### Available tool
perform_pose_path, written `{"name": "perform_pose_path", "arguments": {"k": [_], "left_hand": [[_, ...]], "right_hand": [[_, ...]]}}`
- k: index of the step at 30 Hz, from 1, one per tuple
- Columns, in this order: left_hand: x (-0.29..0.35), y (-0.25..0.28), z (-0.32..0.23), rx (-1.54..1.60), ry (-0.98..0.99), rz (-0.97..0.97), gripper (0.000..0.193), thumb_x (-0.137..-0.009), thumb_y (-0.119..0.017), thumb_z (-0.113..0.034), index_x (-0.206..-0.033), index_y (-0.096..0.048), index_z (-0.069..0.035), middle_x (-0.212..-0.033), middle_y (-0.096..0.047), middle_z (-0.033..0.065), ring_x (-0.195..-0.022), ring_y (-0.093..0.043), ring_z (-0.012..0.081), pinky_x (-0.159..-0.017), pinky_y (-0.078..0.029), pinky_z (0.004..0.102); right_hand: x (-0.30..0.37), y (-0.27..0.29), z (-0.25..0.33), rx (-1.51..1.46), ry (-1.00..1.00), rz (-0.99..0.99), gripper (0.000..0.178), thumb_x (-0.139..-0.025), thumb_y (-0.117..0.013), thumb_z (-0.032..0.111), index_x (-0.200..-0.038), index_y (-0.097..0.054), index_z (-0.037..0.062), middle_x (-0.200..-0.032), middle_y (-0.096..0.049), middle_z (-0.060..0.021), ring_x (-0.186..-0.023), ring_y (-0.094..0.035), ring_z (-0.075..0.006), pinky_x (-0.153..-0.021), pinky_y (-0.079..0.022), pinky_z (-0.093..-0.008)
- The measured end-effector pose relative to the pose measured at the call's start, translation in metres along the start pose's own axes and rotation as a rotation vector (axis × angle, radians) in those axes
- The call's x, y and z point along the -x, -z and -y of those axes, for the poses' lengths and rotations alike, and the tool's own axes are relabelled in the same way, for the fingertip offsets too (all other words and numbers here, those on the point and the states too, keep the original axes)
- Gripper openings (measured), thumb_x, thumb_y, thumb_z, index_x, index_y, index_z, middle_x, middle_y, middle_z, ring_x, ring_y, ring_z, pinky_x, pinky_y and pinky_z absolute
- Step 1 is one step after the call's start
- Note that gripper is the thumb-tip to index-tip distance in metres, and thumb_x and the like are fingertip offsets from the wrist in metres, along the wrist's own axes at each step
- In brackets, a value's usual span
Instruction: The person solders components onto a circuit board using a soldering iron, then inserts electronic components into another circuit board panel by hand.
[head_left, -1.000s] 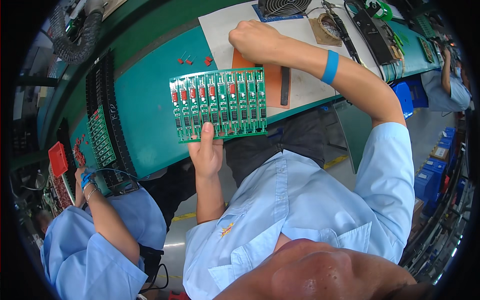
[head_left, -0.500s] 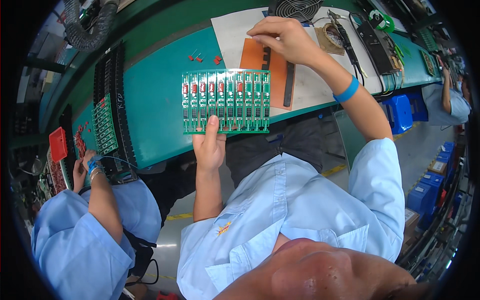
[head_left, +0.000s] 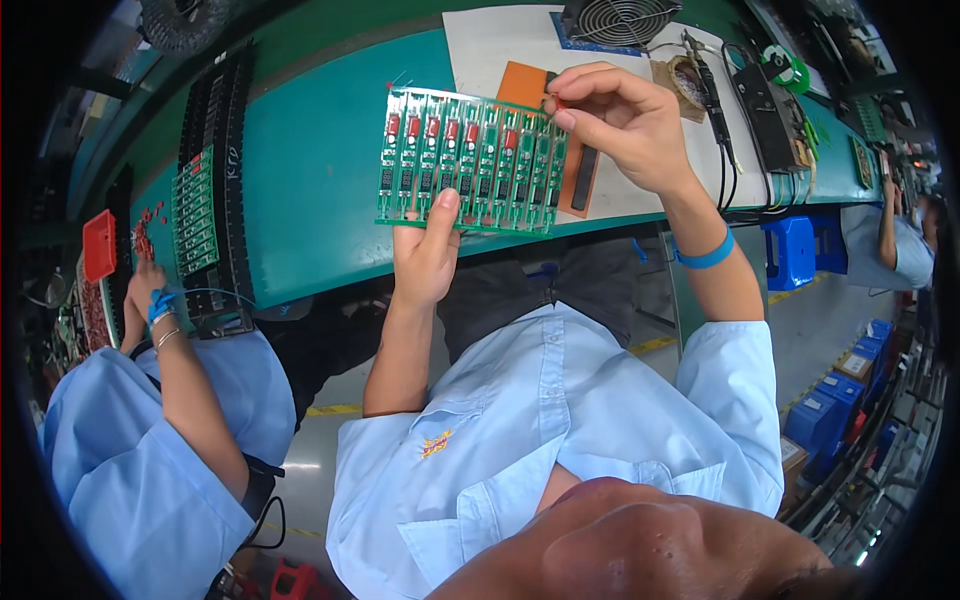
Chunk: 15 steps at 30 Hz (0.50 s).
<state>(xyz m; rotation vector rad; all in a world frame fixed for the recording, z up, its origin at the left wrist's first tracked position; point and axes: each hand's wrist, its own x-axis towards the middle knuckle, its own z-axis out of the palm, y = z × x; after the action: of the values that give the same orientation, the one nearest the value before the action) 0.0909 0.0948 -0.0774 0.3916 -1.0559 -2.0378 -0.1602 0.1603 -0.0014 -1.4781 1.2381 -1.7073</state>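
My left hand (head_left: 428, 262) grips a green circuit board panel (head_left: 464, 180) by its lower edge, thumb on the front face. The panel is a row of narrow strips with dark chips and white parts; several carry a red block-shaped capacitor (head_left: 432, 128). It is held above the bench, tilted with its right side lower. At its upper right corner, my right hand (head_left: 632, 125) pinches a small red capacitor (head_left: 559, 103) between thumb and forefinger. Fingers partly hide it; whether it touches the panel I cannot tell.
An orange board (head_left: 524, 84) with dark strips lies behind the panel on a white sheet (head_left: 475, 40). Beyond are a fan (head_left: 622, 22) and a soldering iron (head_left: 703, 85). On the left, a co-worker's hand (head_left: 146, 280) is near loose red parts, a red tray (head_left: 99, 246) and a black rack (head_left: 230, 180).
My right hand has come down from over the orange board to the panel's upper right corner. The panel has risen slightly and tilted. The loose red parts behind it are now mostly covered.
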Motion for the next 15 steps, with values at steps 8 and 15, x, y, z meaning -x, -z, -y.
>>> {"name": "perform_pose_path", "arguments": {"k": [8,15], "left_hand": [[0.000,-0.008,-0.007,-0.109,-0.041,0.055,0.049,-0.110,-0.046,-0.001,-0.159,-0.039,-0.007,-0.144,-0.062,0.0162,-0.120,-0.069,0.0261,-0.093,-0.062,0.0382],[-0.002,-0.005,-0.001,-0.113,-0.074,0.055,0.050,-0.110,-0.046,-0.001,-0.158,-0.039,-0.007,-0.145,-0.061,0.0161,-0.120,-0.068,0.0259,-0.091,-0.063,0.0377]], "right_hand": [[0.007,-0.038,0.001,0.146,0.119,-0.040,0.019,-0.085,-0.078,-0.008,-0.103,-0.074,-0.0013,-0.112,-0.074,-0.0102,-0.089,-0.071,-0.0168,-0.082,-0.062,-0.0266],[0.007,-0.047,0.002,0.496,0.240,-0.005,0.023,-0.081,-0.080,-0.010,-0.101,-0.074,-0.0012,-0.110,-0.076,-0.0129,-0.091,-0.071,-0.0200,-0.081,-0.059,-0.0288]]}}
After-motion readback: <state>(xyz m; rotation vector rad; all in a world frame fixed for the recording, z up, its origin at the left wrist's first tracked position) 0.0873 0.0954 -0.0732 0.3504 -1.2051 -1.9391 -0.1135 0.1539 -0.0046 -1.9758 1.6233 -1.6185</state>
